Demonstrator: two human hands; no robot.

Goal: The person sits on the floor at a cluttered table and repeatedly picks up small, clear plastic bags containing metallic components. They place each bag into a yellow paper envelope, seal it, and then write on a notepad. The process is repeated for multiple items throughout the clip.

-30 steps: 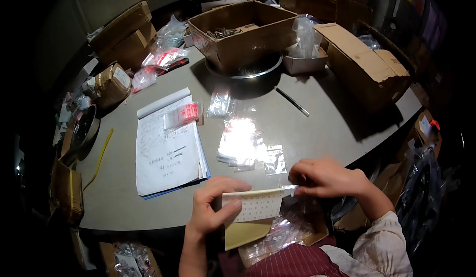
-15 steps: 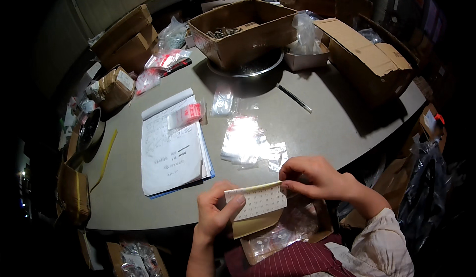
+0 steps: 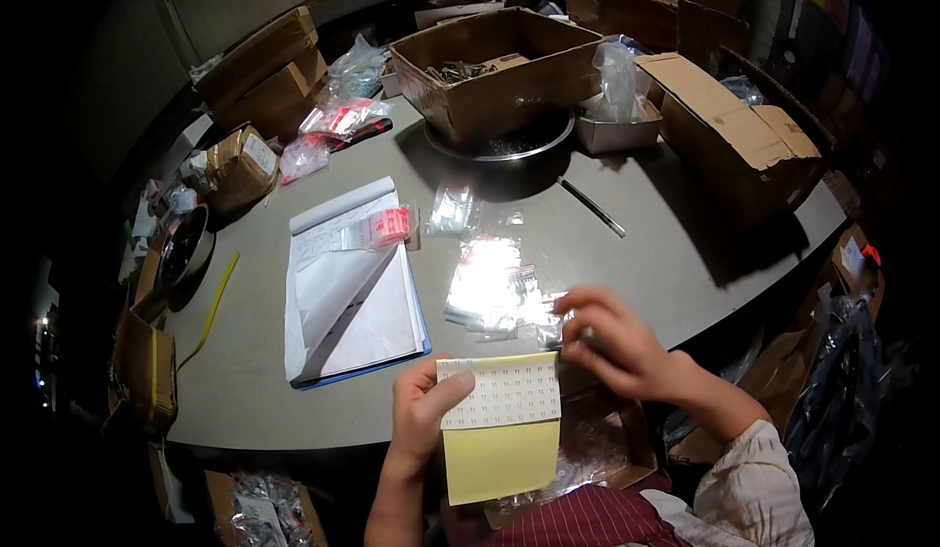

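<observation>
Left hand [image 3: 419, 418] was clamped on a label sheet [image 3: 514, 390] at its upper left edge, thumb across the white printed face. Yellow backing [image 3: 501, 461] hung below that grip, partly covering clear plastic bags [image 3: 593, 443] in a carton [image 3: 642, 455]. Right hand [image 3: 629, 349] was just beside the sheet's upper right corner, fingers curled; blurred, so couldn't tell if it pinched anything. Beyond the grip: small zip bags [image 3: 488, 278], near the right fingertips; writing pad [image 3: 384, 320] ahead and left, top page curled up. Sheet looked feather-light, thin, bendy, likely not slippery; would probably crease if squeezed mid-face. Best hold: a side edge or corner, flat support behind.
</observation>
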